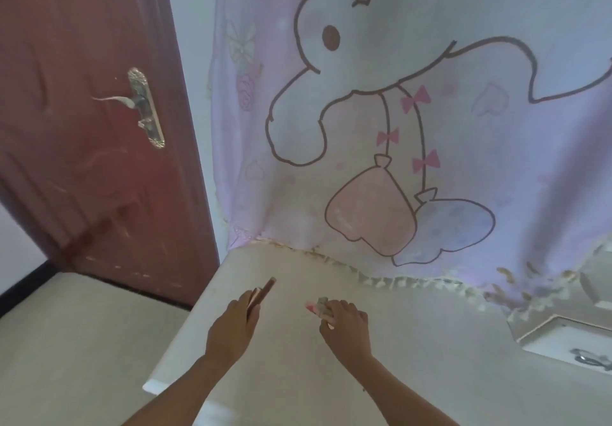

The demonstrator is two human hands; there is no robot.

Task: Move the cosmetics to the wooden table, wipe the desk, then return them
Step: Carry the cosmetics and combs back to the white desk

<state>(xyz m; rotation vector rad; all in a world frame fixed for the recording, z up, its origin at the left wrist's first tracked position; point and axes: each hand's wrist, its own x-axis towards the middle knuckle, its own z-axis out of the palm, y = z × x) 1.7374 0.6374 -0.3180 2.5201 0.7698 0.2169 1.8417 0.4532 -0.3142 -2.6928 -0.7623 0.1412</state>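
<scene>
Looking down from my head, my left hand [231,321] is curled round a slim rose-gold tube [263,293] near the left edge of the pale counter [298,376]. The tube's long axis runs away from me and leans to the right. My right hand [346,324] pinches a small grey cosmetic [317,304] in bent fingers, its pink tip pointing left toward the tube. The two are apart. A cartoon curtain [430,127] hangs behind.

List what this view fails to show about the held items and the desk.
Slim pink item in the left hand: head view, lower end behind the hand; too blurred to identify.
Small pink-tipped item in the right hand: fingers cover most of it.
Desk: curtain drapes its back edge; frame cuts its right side.
</scene>
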